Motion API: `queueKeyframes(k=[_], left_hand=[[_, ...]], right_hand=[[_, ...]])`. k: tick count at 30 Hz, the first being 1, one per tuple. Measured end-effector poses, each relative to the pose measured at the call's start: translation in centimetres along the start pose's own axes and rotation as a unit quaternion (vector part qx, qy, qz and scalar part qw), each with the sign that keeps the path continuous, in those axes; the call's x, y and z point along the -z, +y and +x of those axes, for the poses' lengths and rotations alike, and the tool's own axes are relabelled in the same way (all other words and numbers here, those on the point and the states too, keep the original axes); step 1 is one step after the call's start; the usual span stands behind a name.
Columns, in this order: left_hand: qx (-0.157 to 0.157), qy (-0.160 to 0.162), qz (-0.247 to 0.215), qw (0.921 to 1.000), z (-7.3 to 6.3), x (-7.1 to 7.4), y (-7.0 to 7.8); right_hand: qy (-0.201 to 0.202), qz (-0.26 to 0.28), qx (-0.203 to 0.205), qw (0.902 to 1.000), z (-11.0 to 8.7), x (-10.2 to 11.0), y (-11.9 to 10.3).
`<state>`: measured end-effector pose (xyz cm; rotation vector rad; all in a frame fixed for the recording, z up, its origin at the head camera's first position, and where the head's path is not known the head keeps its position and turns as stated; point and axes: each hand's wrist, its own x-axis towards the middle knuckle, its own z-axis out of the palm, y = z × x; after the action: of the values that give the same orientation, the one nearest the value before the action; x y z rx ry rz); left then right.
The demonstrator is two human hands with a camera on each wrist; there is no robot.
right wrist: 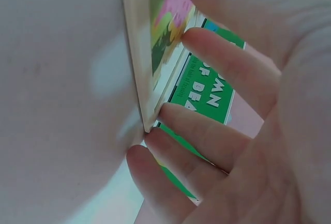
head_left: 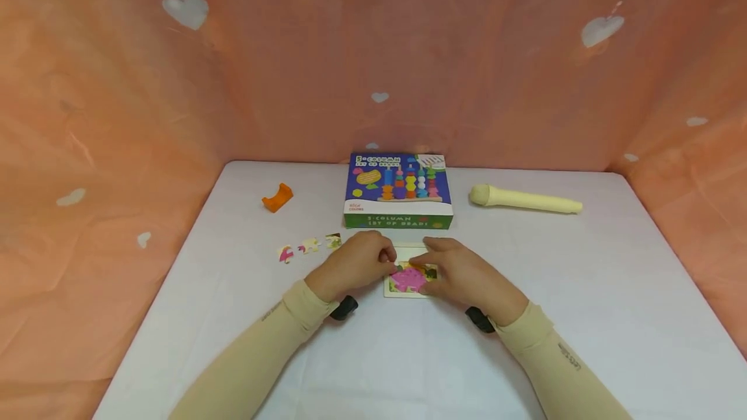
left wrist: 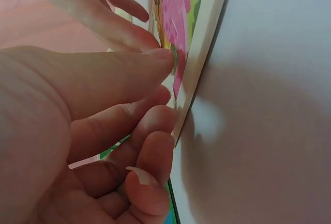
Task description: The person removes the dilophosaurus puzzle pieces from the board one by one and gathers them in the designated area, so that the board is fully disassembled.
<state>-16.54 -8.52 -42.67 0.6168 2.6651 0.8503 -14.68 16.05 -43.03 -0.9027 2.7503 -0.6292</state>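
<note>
A jigsaw puzzle [head_left: 408, 279] with a pink figure lies in a pale tray [head_left: 403, 295] at mid-table. From the left, my left hand [head_left: 357, 264] pinches a small puzzle piece at the tray's left side; its fingers hide most of that piece. In the left wrist view the thumb [left wrist: 129, 71] is above the picture and the other fingers are curled. My right hand [head_left: 467, 274] spans the tray's right side with fingers extended. Its index finger [right wrist: 222, 61] touches the picture's edge in the right wrist view, and other fingertips are by the rim.
Three loose puzzle pieces [head_left: 309, 245] lie left of the hands. Behind the tray is a bead-set box [head_left: 399, 193]. An orange curved block [head_left: 277, 198] sits back left, and a pale yellow rod with a rounded head [head_left: 525, 199] lies back right. Cloth walls [head_left: 496, 83] border the table.
</note>
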Motion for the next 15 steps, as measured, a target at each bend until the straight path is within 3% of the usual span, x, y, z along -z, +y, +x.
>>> queueKeyframes(k=[10,15], left_hand=[[0.031,0.001,-0.003,0.9995,-0.01,-0.32,-0.05],[0.028,-0.001,-0.009,0.9996,-0.01,-0.2,-0.03]], right_hand=[[0.008,0.001,0.012,0.9999,0.0,-0.16,0.27],[0.005,-0.003,0.007,1.0,0.07,-0.19,0.31]])
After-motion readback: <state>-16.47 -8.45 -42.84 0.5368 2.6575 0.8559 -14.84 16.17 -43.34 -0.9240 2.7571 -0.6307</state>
